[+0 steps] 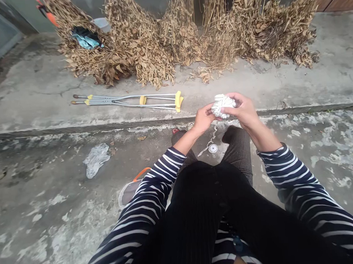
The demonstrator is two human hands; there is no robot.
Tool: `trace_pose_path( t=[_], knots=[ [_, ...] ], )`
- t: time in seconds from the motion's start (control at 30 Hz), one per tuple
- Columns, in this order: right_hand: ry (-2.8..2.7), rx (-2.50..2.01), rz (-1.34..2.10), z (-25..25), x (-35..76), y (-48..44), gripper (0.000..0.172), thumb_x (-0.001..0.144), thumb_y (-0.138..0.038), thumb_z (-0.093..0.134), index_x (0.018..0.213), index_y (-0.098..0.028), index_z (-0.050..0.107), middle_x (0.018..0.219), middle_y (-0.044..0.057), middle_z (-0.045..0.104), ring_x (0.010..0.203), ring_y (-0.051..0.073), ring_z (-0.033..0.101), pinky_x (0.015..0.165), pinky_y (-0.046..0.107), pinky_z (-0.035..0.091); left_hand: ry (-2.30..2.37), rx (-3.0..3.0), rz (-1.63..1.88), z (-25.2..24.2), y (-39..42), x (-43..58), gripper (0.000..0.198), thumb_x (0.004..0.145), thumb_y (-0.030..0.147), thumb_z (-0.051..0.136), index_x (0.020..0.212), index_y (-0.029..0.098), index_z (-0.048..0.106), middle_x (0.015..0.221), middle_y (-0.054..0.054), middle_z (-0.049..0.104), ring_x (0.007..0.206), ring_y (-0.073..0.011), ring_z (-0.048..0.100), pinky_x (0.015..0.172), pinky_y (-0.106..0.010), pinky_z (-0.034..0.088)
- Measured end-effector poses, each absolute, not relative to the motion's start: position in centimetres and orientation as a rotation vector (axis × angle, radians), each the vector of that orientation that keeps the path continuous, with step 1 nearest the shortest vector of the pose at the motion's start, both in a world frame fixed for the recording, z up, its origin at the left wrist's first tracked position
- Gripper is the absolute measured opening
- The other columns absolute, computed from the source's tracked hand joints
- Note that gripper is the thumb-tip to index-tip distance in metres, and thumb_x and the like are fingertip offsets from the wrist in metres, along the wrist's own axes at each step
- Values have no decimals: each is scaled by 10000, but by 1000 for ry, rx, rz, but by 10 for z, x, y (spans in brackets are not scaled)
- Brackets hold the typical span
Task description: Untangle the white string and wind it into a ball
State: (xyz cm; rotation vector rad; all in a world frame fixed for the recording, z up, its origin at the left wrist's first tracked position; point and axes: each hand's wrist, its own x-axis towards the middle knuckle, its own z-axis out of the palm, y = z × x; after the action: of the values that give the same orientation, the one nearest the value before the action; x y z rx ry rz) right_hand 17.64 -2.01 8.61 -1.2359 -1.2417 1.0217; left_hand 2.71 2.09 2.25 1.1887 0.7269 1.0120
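Between my hands is a white ruffled rosette [222, 105] with thin dark lines between its folds, held up above the step edge. My right hand [244, 108] grips it from the right, thumb across the front and fingers behind. From the left, my left hand [203, 117] pinches its lower left edge with curled fingers. Below, on the ground between my feet, lies a small round white spool [212, 148], with a pale twisted strip [206, 149] trailing beside it. Exactly what the rosette is made of I cannot make out.
A pair of crutches [126, 100] with yellow pads lies on the raised concrete step [37, 112]. Dried leafy stalks [147, 46] are heaped along the wall. A crumpled clear plastic bag [97, 160] and an orange-handled bag [128, 192] lie to the left.
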Motion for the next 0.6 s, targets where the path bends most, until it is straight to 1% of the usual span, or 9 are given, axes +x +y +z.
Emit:
trace_pose_path(
  t=[0.07,0.13,0.17,0.2,0.3,0.4,0.47,0.53,0.6],
  knots=[
    [-1187,-1249,1105,88,179,-19,520,531,-353,944,966,-213,695,929,33,712,902,247,689,819,402,584,788,1155,1023,29,17,27,267,769,94,745,1036,109,731,793,-23,749,684,-133,685,697,-258,591],
    [-1088,-1236,1239,90,182,-18,524,529,-349,943,976,-208,710,917,42,725,840,236,695,776,408,604,826,1149,1009,34,14,24,123,786,86,737,905,111,718,654,13,687,564,-94,624,622,-216,542],
    [-1033,-1215,1301,91,184,-18,519,527,-350,942,971,-205,716,907,46,732,812,230,696,757,410,613,829,1152,994,36,13,22,61,799,94,735,847,114,702,623,20,666,532,-81,601,591,-203,516],
    [-986,-1188,1349,92,185,-17,509,526,-352,939,960,-202,720,895,48,737,792,226,697,743,411,621,824,1159,976,38,12,20,45,819,111,730,809,116,686,611,21,656,512,-72,586,562,-193,491],
    [-945,-1137,1376,94,189,-14,483,528,-341,931,943,-202,725,877,46,742,779,227,701,727,414,628,799,1180,923,41,9,16,91,887,175,692,821,116,671,628,13,663,492,-60,577,488,-178,424],
    [-1057,-1178,1231,93,190,-7,478,565,-306,910,993,-205,724,923,49,736,837,242,706,766,432,615,803,1194,890,41,2,16,55,912,166,647,896,116,663,609,26,654,467,-61,569,448,-175,388],
    [-1172,-1218,1045,90,191,-1,467,586,-298,894,1007,-205,714,968,54,722,919,261,700,836,455,596,803,1197,853,39,-4,17,34,906,118,608,889,123,637,589,34,644,447,-61,558,434,-173,378],
    [-1276,-1274,818,85,193,6,462,592,-299,883,1006,-205,701,998,57,702,984,282,681,913,483,570,792,1196,789,37,-11,18,79,896,78,561,861,133,606,576,36,637,431,-59,551,426,-168,373],
    [-1359,-1344,588,79,196,11,465,590,-293,876,1009,-207,694,1037,71,682,1034,305,655,977,507,543,763,1197,701,36,-16,16,95,890,77,533,845,138,590,577,28,640,424,-60,552,422,-165,374]
  ],
)
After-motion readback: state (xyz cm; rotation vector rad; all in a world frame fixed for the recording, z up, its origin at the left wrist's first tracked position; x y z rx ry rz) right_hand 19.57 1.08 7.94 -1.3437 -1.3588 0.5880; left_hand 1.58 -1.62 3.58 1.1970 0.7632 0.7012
